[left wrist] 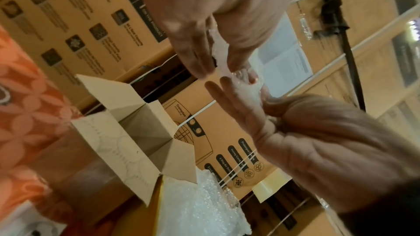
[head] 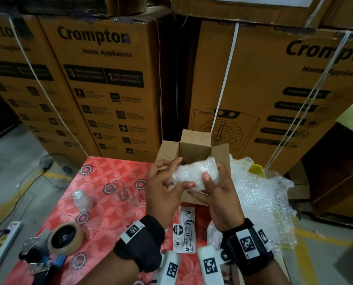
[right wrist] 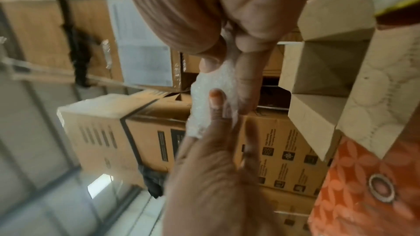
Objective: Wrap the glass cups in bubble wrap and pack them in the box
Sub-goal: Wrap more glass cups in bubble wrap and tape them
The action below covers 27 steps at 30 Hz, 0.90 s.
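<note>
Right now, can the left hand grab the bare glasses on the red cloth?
Probably not yet: the left hand is busy holding the bubble-wrapped bundle together with the right hand. The glasses stand just beside it, with nothing between.

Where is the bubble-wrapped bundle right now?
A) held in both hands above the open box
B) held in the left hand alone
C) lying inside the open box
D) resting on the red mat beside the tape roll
A: the bubble-wrapped bundle is gripped between the left hand and the right hand, in the air in front of the open box, not set inside it.
</note>
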Motion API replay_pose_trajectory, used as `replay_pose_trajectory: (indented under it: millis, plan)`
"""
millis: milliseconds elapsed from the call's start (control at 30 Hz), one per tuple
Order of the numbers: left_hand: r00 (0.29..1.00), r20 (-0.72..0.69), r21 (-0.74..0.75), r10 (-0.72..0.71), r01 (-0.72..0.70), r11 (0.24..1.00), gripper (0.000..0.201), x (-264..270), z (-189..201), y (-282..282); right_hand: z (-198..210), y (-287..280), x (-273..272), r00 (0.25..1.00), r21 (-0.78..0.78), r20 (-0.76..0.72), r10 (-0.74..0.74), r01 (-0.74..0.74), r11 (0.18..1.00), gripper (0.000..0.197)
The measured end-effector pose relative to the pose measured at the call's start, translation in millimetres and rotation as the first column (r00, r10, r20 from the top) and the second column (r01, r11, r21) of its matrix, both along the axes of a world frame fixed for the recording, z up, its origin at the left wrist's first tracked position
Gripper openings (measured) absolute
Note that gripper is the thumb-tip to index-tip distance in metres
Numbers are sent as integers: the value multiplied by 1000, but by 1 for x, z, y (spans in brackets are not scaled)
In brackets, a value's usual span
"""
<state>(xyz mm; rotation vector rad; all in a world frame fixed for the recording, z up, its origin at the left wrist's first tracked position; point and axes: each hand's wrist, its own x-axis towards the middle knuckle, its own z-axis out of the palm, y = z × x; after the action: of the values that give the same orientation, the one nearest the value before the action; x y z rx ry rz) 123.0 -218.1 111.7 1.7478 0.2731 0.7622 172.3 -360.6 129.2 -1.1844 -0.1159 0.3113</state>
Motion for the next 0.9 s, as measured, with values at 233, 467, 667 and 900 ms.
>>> replay_pose_trajectory:
  millis: [233, 467, 667, 900]
  plan:
    - [955, 278, 316, 102, -192, 929, 55, -23, 4, 12, 9, 19, -16, 991, -93, 124, -51, 63, 994, 14]
    - [997, -1, 23, -74, 74, 997, 41, -41, -5, 28, 4, 41, -26, 996, 43, -33, 77, -76, 996, 24]
    - [947, -68, -123, -314, 304, 945, 61, -55, 3, 55, -8, 58, -38, 982, 52, -82, 170, -166, 985, 31]
    - [985, -90, -27, -145, 143, 989, 58, -70, 0, 92, -22, 78, -41, 903, 225, -320, 286, -221, 949, 50]
